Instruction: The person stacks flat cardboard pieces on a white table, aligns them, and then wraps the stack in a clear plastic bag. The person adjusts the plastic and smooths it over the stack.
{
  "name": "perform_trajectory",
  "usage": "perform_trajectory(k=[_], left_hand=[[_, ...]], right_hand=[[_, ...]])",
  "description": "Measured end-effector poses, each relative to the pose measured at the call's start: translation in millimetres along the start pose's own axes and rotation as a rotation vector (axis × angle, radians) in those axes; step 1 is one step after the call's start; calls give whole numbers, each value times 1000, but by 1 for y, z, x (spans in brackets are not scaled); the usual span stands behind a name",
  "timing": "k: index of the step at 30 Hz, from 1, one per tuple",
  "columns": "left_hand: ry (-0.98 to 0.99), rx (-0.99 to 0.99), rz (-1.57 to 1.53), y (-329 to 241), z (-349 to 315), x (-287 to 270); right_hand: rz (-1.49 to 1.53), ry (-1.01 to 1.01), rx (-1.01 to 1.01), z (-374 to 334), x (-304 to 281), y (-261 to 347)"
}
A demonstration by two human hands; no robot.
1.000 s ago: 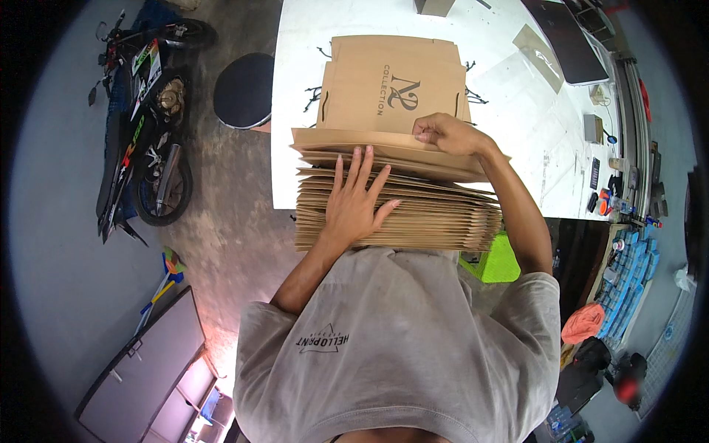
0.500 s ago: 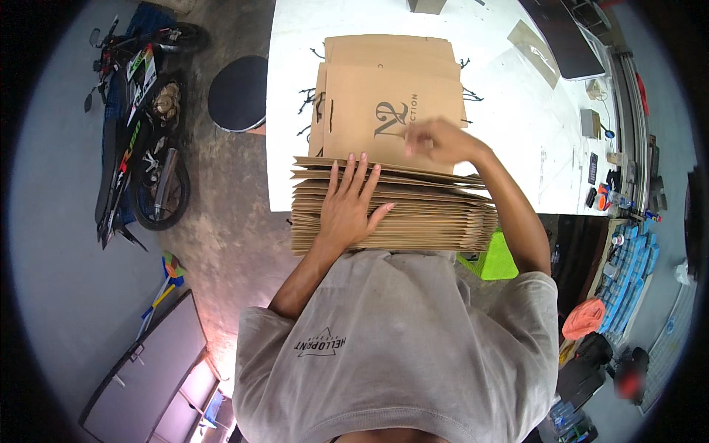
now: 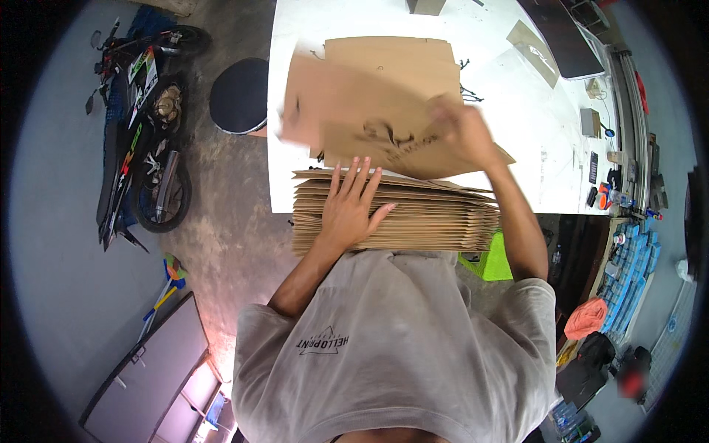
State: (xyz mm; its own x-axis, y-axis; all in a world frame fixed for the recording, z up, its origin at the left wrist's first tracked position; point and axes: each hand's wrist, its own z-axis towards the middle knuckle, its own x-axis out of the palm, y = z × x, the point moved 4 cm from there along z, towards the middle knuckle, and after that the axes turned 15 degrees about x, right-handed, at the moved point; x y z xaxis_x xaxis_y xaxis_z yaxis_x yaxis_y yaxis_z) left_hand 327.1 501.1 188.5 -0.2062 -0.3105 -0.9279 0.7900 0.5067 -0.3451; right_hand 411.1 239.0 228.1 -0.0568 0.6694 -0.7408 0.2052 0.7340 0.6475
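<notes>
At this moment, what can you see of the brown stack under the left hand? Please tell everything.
The brown stack shows many thin, flat, paper-like pieces, overlapping in a row, their edges forming nearly parallel lines, slightly uneven at the far side. It reaches past the near edge of the white table, close to the grey shirt. The left hand rests on it, fingers spread.
</notes>
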Motion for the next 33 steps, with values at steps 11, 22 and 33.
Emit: perform_trajectory(k=[11,22,33], left_hand=[[-17,-23,-64,2,5,2],[42,-9,6,3,8,5],[64,-12,24,2,5,4]], right_hand=[[684,164,875,10,69,-117],[49,724,131,-37,57,-55],[-588,-319,-310,41,3,19]])
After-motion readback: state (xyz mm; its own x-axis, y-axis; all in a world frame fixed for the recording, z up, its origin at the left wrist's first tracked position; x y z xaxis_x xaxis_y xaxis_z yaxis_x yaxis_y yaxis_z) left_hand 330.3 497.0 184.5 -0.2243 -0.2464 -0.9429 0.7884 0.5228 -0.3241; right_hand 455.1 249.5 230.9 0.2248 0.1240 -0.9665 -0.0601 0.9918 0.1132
